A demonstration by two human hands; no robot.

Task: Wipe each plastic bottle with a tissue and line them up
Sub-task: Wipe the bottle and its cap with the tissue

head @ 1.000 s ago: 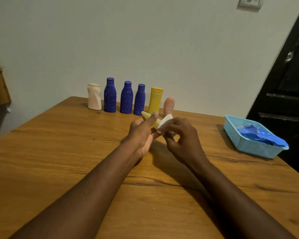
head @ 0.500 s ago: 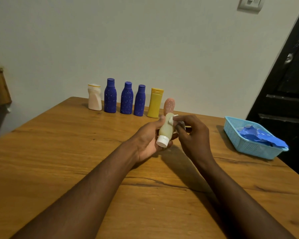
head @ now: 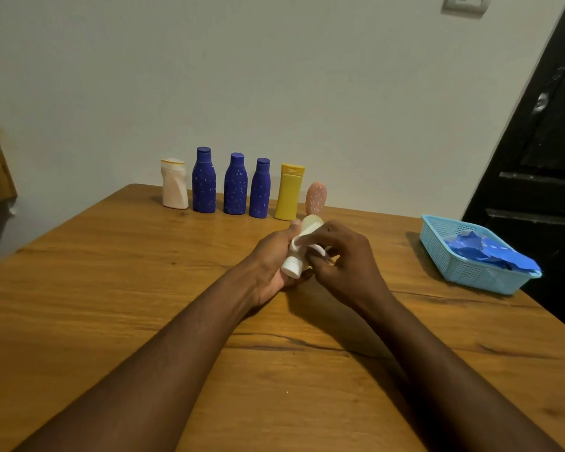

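Evidently the task is nearly done: six bottles stand lined up along the far edge of the table, at about twelve o'clock from the hands. I count one cream bottle, three blue speckled bottles, one yellow bottle and one pink speckled bottle. A seventh, the pale yellow bottle, lies in my left hand, fingers curled round it and white cap toward me. My right hand pinches one white tissue against its side. I judge that finishing the wipe and placing this bottle remain. At three o'clock sits one light blue basket holding crumpled blue material.
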